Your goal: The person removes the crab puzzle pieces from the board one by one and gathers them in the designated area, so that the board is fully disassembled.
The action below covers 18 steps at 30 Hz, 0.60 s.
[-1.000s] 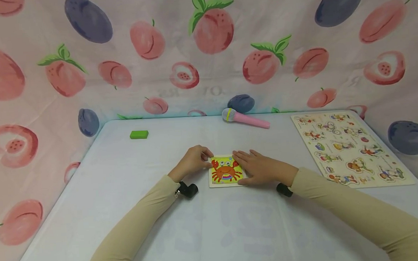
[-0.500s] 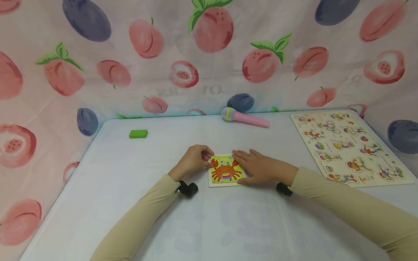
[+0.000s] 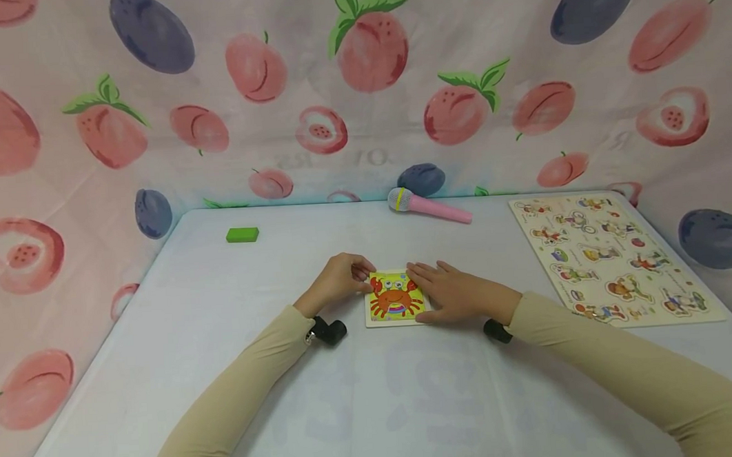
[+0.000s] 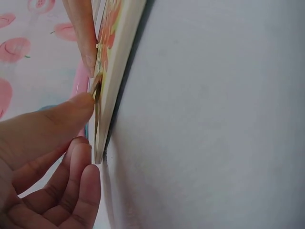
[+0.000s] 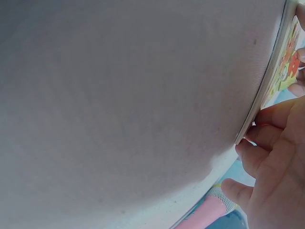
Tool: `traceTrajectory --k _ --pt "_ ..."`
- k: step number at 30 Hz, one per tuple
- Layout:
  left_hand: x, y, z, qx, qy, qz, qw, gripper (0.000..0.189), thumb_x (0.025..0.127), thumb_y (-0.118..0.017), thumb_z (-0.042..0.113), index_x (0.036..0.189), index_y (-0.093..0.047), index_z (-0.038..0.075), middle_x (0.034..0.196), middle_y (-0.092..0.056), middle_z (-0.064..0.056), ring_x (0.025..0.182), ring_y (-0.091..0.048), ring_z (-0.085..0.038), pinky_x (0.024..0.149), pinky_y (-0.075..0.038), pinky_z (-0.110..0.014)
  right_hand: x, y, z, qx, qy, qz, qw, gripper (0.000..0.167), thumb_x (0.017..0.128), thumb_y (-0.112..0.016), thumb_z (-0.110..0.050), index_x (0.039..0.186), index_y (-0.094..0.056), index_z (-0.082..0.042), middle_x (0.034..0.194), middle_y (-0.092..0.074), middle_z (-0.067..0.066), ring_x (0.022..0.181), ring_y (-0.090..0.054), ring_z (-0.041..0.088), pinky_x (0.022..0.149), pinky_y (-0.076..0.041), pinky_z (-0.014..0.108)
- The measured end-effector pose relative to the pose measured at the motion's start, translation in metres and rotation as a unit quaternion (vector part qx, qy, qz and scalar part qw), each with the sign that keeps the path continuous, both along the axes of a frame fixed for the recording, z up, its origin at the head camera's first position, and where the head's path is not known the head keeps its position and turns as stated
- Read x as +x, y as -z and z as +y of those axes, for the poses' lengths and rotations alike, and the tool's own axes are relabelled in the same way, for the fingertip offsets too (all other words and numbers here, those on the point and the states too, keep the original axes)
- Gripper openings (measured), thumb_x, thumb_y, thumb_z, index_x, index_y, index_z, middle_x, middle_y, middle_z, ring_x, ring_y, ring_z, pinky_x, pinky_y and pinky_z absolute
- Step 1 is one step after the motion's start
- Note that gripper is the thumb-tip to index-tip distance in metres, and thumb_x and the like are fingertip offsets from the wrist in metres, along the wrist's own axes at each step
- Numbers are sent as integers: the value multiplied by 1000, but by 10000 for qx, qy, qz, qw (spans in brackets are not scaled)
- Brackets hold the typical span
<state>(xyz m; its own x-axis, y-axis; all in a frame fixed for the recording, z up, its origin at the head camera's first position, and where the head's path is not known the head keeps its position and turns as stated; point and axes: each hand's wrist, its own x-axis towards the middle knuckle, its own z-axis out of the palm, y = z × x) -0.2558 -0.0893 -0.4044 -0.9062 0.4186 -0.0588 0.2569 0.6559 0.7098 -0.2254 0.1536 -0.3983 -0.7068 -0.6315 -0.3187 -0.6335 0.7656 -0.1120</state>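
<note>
at far left, a green block (image 3: 243, 235), well apart from any finger. then the left hand (image 3: 337, 280), just beside the left edge of the crab puzzle (image 3: 397, 301), near its far left corner. touches a slightly tilted piece (image 4: 96, 86) with the thumb in the left wrist view, apparently above a thin dark gap; bends the other fingers loosely past the end. cannot tell a pinch from a mere touch here. in the middle, the crab puzzle, flat on the white table (image 3: 375, 407): immediately right of the left thumb, nearly square, hence without a clear long axis. beyond it, a pink microphone (image 3: 433, 209). next, the right hand (image 3: 456, 295), laid over the right edge with long, slightly parted fingers and a thumb spread toward the near corner; grips nothing visible. equally near, yet covers more. key relation, by judgement: left thumb against the tilted piece, opposite the steadying right fingers. at far right, a picture board (image 3: 700, 318).
</note>
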Motion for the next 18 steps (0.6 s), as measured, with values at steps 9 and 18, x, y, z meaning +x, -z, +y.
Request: traceTrajectory --k 9,18 --pt "0 2 -1 78 -20 -40 10000 28 77 -77 12 103 -69 3 90 -67 -7 79 -58 -12 74 -49 -22 3 -4 0 -35 22 -59 10000 92 87 -49 -63 150 -15 -5 159 -12 10 146 -12 27 116 -12 53" --pt "-2 5 -1 94 -28 -62 9999 30 78 -76 12 106 -69 3 90 -67 -6 80 -58 -12 74 -49 -21 3 -4 0 -15 -3 -23 10000 92 87 -48 -63 150 -14 -5 159 -12 11 146 -13 27 116 -12 52"
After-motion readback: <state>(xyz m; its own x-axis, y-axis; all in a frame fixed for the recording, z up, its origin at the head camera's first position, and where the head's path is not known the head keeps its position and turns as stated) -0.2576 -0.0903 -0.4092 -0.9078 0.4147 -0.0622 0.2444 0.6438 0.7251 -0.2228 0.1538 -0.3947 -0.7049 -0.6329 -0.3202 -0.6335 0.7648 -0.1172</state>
